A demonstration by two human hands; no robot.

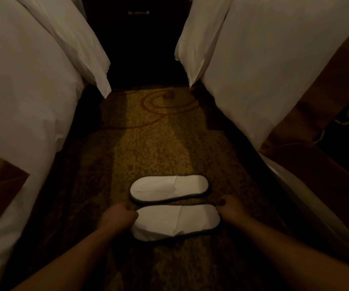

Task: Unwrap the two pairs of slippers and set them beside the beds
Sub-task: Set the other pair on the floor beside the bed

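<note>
Two white slippers with dark edging lie side by side on the patterned carpet between two beds, toes to the left. The far slipper (pixel 169 187) lies flat and untouched. The near slipper (pixel 177 221) is held at both ends: my left hand (pixel 119 217) grips its toe end and my right hand (pixel 231 210) pinches its heel end. No wrapping shows on either slipper. No second pair is in view.
A white-sheeted bed (pixel 22 101) runs along the left and another bed (pixel 274 80) along the right, each with a brown runner at its foot. A dark nightstand (pixel 140 38) closes the far end of the carpet aisle (pixel 158 133).
</note>
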